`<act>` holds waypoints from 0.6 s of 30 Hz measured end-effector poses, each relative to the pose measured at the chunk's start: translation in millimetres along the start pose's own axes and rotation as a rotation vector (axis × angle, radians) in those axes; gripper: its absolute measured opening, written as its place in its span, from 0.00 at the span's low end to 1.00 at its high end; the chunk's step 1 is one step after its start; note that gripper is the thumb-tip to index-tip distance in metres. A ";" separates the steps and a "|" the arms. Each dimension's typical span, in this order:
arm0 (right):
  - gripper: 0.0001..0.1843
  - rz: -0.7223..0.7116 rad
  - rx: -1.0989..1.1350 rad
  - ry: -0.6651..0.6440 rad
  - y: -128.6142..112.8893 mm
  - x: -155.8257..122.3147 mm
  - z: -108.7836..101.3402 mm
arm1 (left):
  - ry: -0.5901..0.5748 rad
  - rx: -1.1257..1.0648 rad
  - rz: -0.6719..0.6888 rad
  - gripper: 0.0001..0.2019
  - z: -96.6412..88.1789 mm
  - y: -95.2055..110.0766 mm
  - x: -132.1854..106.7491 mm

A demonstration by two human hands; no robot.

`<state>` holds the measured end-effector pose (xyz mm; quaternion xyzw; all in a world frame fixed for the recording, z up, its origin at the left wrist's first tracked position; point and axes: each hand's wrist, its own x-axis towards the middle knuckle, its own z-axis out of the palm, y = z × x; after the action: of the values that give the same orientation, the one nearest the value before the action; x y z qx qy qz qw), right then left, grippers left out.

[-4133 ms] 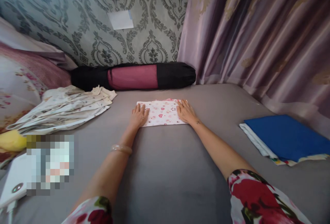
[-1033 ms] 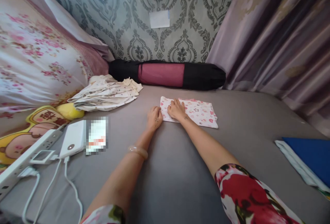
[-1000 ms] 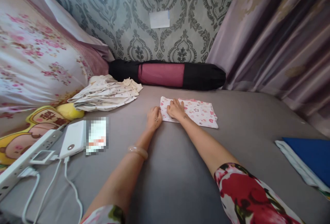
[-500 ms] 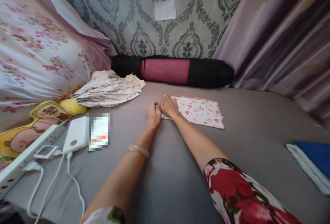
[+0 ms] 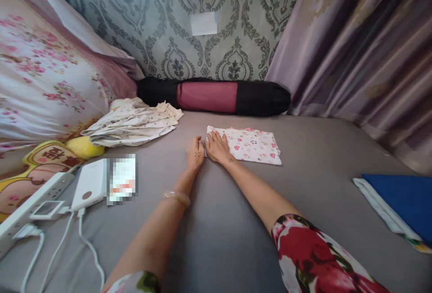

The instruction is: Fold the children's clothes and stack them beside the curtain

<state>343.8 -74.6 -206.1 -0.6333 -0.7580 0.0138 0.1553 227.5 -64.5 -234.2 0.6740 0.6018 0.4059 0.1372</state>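
A folded white cloth with pink and red prints (image 5: pixel 258 145) lies flat on the grey bed sheet in front of me. My right hand (image 5: pixel 218 147) rests palm down on its left part, fingers stretched and slightly spread. Close beside it, my left hand (image 5: pixel 195 152) stands on its side at the cloth's left edge, with its fingers curled together. Its thumb and whatever is between the fingers are hidden from me. A pale bangle (image 5: pixel 177 197) circles my left wrist.
Crumpled cream fabric (image 5: pixel 135 124) lies to the left, near a power strip (image 5: pixel 37 209), a white power bank (image 5: pixel 90 184) and cables. A black and pink roll (image 5: pixel 207 97) lies along the wall. Folded blue fabric (image 5: pixel 400 205) is at the right.
The view has shifted a little. My right hand has drawn slightly back toward me on the cloth, so the cloth's far left corner now shows. My left hand stays at the left edge.
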 end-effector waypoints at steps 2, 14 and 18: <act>0.28 0.005 -0.004 -0.002 0.9 -0.4 3.7 | -0.028 0.016 0.012 0.16 -1.6 2.3 -0.7; 0.28 0.097 0.073 0.067 24.1 0.5 -16.4 | -0.217 0.298 0.160 0.21 -12.9 27.6 -11.1; 0.27 0.111 0.009 0.049 41.3 -4.8 -15.1 | -0.324 0.442 0.290 0.24 -12.6 33.8 -16.5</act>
<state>387.8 -73.7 -201.8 -0.6737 -0.7177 0.0103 0.1757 243.1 -91.6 -209.8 0.8224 0.5432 0.1676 0.0222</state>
